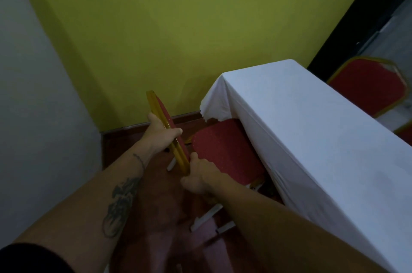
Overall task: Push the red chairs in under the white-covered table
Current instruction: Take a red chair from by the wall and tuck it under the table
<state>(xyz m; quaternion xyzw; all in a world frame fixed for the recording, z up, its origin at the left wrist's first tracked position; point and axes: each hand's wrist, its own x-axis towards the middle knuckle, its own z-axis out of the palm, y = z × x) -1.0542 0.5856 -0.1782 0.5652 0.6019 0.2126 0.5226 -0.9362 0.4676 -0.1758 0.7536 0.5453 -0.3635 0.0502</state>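
Observation:
A red chair (225, 150) with a gold frame stands at the near side of the white-covered table (312, 130). Its seat reaches partly under the hanging cloth. My left hand (160, 132) grips the upper part of the chair's backrest (163, 114). My right hand (198, 174) grips the lower end of the same gold backrest edge. A second red chair (370, 87) stands on the far side of the table, at the right. Its seat is hidden behind the table.
A yellow-green wall (178, 27) rises close behind the chair, and a grey wall (33, 105) closes in on the left. The floor (160, 201) is reddish brown. A dark door frame (356, 16) runs along the upper right.

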